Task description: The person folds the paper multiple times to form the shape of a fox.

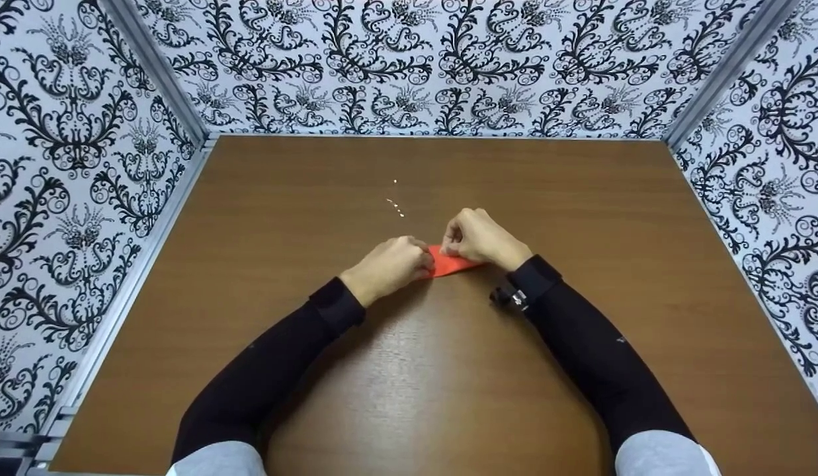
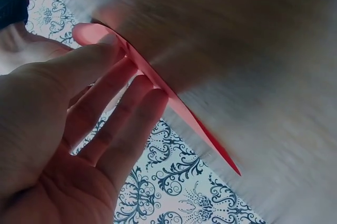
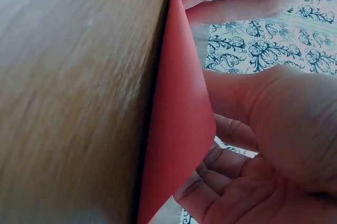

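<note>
A piece of red paper, folded into a narrow shape, lies low over the wooden table between both hands. My left hand holds its left part; in the left wrist view the thumb and several fingertips meet along the red paper. From above and to the right, my right hand pinches the paper's upper edge with thumb and fingers. In the right wrist view, a broad red flap slopes up from the table to the right hand; the fingertips are partly hidden behind it.
The brown wooden table spreads around the hands. Small bright specks show on it beyond the left hand. Patterned black-and-white walls with metal framing border the table at the back and sides. A small dark camera sits at the right wrist.
</note>
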The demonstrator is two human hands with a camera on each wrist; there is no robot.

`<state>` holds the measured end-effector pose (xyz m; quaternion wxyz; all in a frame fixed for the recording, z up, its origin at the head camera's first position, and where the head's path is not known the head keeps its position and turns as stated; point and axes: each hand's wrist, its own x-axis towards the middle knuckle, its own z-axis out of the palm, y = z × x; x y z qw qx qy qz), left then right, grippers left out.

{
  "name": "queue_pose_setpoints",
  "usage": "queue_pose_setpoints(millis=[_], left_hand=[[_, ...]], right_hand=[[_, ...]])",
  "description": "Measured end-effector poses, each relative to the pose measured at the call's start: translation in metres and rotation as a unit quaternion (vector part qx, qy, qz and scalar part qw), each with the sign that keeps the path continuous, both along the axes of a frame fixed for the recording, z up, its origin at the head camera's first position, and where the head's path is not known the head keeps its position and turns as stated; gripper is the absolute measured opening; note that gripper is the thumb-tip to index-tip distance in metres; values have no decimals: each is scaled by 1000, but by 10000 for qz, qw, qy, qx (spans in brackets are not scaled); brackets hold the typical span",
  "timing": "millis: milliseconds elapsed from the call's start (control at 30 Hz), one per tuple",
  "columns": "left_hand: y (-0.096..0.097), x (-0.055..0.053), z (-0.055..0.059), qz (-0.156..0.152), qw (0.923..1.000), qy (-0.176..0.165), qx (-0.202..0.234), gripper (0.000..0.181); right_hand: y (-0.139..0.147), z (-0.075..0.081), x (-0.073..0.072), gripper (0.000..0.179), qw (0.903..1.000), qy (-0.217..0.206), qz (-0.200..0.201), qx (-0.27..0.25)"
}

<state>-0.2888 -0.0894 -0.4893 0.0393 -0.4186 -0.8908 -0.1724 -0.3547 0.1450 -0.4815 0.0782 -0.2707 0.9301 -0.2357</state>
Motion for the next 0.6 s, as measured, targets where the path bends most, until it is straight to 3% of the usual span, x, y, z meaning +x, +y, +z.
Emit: queue_pose_setpoints(millis=[300,600], left_hand=[[-3,-5,-5,-226,9997,41,63,6],[-3,-2,-3,-92,9999,-82,118,7]], right_hand=[[0,1,6,6,9996,-43,-247,-113],[13,9,14,6,9985,-129,-391,-348]])
